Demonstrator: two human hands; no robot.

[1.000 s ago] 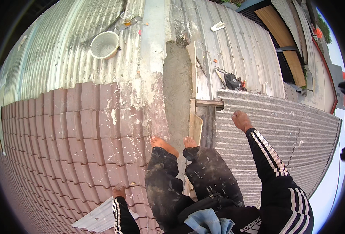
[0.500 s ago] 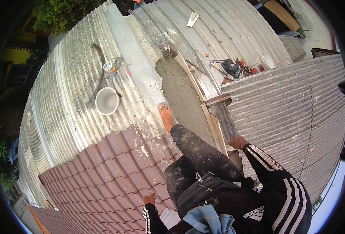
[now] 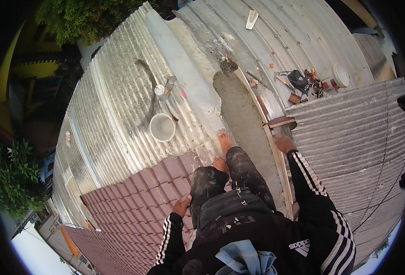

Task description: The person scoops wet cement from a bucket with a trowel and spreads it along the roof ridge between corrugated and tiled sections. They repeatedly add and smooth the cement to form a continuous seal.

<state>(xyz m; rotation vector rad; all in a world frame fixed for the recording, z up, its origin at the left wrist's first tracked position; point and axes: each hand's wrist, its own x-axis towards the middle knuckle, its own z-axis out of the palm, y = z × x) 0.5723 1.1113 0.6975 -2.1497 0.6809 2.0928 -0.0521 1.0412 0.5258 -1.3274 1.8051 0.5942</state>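
Note:
Beside my left knee, above the brown tiled roofing [image 3: 134,192], is my left hand [image 3: 182,205], its fingers loosely extended and nothing seen in it. Farther forward, my right hand [image 3: 284,143] is at a long wooden form board [image 3: 278,158], just short of a dark short plank [image 3: 282,121] lying across it. The right fingers are partly hidden, so their grip is unclear. Wet grey cement [image 3: 243,112] fills the channel left of the board. My bare right foot [image 3: 225,142] is at the channel's left edge, with the left foot [image 3: 220,163] just behind it.
On the corrugated sheets at left lie a pale bucket [image 3: 162,127] and a small white container [image 3: 160,90]. Across the channel are a black bag [image 3: 298,81], tools, and a white bucket [image 3: 341,75] on its side. Grey corrugated roofing [image 3: 349,119] spreads to the right.
My left foot has come forward beside the right. My right hand has moved forward along the board, closer to the short plank. My left hand has risen to my knee.

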